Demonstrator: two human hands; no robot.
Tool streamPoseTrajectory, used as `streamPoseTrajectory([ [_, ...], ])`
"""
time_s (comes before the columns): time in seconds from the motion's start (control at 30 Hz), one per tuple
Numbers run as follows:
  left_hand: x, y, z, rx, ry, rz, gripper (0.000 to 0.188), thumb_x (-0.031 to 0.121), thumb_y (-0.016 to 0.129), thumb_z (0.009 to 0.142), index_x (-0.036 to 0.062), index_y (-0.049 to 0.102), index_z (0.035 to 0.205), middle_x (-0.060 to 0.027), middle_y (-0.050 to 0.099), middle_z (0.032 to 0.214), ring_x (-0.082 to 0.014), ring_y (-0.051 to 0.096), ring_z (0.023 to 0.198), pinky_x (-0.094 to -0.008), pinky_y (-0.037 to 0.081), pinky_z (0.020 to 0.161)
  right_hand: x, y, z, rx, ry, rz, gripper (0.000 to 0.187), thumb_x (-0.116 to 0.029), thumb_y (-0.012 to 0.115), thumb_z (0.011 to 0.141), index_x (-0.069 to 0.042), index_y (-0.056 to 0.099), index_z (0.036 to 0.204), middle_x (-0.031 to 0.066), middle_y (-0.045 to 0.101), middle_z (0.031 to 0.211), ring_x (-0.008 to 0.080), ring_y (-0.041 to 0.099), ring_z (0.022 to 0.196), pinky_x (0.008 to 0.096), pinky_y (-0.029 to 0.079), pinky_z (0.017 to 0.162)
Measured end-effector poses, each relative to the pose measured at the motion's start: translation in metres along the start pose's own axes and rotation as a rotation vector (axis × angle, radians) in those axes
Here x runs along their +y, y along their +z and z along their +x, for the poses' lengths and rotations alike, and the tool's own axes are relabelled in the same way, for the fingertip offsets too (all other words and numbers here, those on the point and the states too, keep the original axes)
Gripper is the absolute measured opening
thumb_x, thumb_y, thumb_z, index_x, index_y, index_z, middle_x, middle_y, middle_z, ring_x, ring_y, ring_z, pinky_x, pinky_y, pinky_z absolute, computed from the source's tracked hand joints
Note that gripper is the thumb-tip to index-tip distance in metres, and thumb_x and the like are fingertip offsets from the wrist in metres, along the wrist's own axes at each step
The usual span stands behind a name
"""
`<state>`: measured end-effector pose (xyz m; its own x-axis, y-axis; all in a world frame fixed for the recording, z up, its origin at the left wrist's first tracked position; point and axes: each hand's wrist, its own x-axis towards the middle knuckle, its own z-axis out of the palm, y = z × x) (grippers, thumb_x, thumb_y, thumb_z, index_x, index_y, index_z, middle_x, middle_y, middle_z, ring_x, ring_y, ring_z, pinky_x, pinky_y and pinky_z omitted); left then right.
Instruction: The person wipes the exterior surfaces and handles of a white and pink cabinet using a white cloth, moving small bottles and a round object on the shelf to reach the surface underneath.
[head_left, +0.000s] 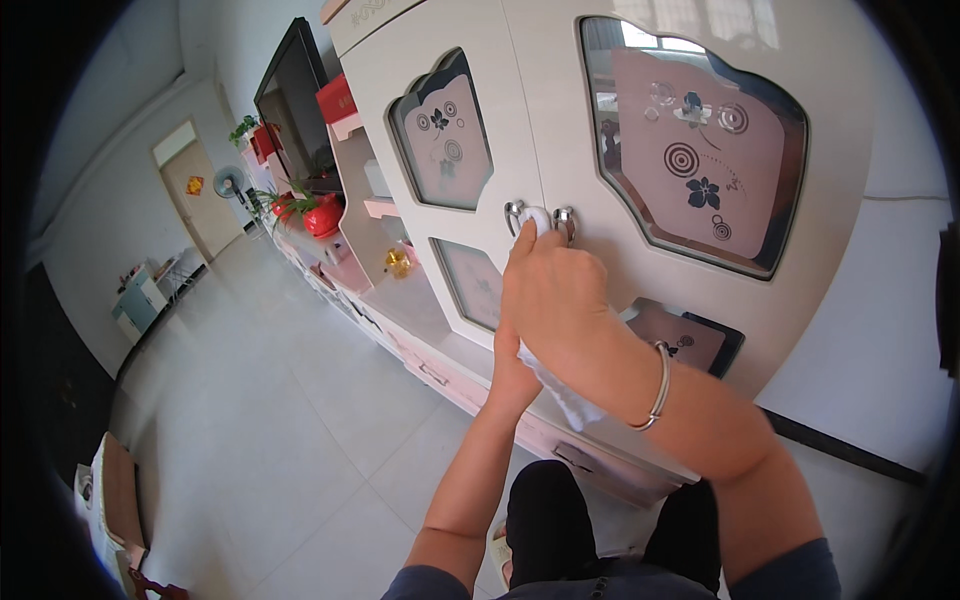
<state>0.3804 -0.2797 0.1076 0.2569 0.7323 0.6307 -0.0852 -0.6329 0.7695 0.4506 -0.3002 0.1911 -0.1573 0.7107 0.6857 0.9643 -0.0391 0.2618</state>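
Nearest the camera, the person's dark trousers (560,520) fill the lower middle of the view, with both bare forearms rising from the lower edge toward a white cabinet (540,120). The right hand (552,290), a silver bangle (657,385) on its wrist, is curled shut on a white cloth (538,219), pressing a wad of it with the fingertips against the left of two chrome door handles (514,215) where the cabinet's two upper doors meet; the rest of the cloth trails down below the wrist. The right chrome handle (566,222) sits just beside the fingertips, uncovered. The left hand (512,370) reaches up underneath the right one and is mostly hidden by it and by the hanging cloth, so whether its fingers are spread or closed cannot be told. Each cabinet door carries a shaped glass panel (700,140) printed with flowers and rings. Along the cabinet's lower edge runs a row of pinkish drawers (440,375). Farther left along the same wall unit stand a red pot with a green plant (320,215) and a dark flat television (292,105). Beyond, across the pale tiled floor (270,400), a standing fan (230,183) is beside a closed door (200,195) at the far end.
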Motion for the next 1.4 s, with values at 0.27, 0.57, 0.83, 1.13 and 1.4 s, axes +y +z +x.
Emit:
streamPoseTrajectory([
  [0.27, 0.004, 0.029, 0.006, 0.209, 0.102, -0.291, 0.067, 0.017, 0.061, 0.08, 0.0043, 0.026, 0.136, -0.0108, 0.038, 0.133, -0.0186, 0.04, 0.12, -0.0318, 0.032, 0.098, 0.017, -0.016, 0.003, -0.281, -0.298, -0.501, 0.051, -0.017, 0.059, 0.071, -0.001, 0.048, 0.118, 0.0025, 0.058, 0.066, 0.0115, 0.058, 0.056, 0.0274, 0.039, 0.04],
  [0.57, 0.009, 0.036, 0.006, 0.257, 0.112, -0.225, 0.051, 0.016, 0.052, 0.086, 0.0064, 0.033, 0.133, -0.0071, 0.047, 0.123, -0.0139, 0.049, 0.109, -0.0298, 0.04, 0.091, 0.056, -0.011, 0.021, -0.241, -0.497, -0.157, 0.045, -0.015, 0.057, 0.072, -0.002, 0.05, 0.114, 0.0035, 0.059, 0.059, 0.0146, 0.059, 0.051, 0.0288, 0.039, 0.039],
  [0.83, 0.012, 0.036, 0.01, 0.3, -0.046, -0.514, 0.048, 0.008, 0.048, 0.087, 0.0022, 0.033, 0.132, -0.0098, 0.048, 0.123, -0.0169, 0.051, 0.108, -0.0308, 0.043, 0.091, 0.06, -0.004, 0.005, 0.089, -0.375, -0.031, 0.043, -0.014, 0.055, 0.072, 0.0, 0.051, 0.112, 0.0028, 0.055, 0.047, 0.0166, 0.056, 0.04, 0.0278, 0.042, 0.039],
  [1.13, 0.014, 0.029, 0.01, 0.29, -0.047, -0.525, 0.047, 0.011, 0.053, 0.086, 0.0003, 0.036, 0.129, -0.0088, 0.052, 0.119, -0.0156, 0.053, 0.105, -0.0294, 0.043, 0.09, 0.058, -0.003, 0.013, -0.076, -0.424, 0.092, 0.04, -0.014, 0.053, 0.075, -0.002, 0.052, 0.113, 0.0066, 0.062, 0.059, 0.0184, 0.061, 0.05, 0.0297, 0.043, 0.042],
  [1.4, 0.007, 0.028, 0.004, 0.263, 0.068, -0.276, 0.054, 0.016, 0.058, 0.083, 0.0005, 0.037, 0.129, -0.0082, 0.052, 0.12, -0.0149, 0.05, 0.109, -0.0291, 0.037, 0.094, 0.048, -0.012, 0.014, -0.226, -0.388, -0.072, 0.045, -0.016, 0.053, 0.075, -0.004, 0.049, 0.118, 0.0008, 0.06, 0.057, 0.0165, 0.059, 0.047, 0.0296, 0.04, 0.039],
])
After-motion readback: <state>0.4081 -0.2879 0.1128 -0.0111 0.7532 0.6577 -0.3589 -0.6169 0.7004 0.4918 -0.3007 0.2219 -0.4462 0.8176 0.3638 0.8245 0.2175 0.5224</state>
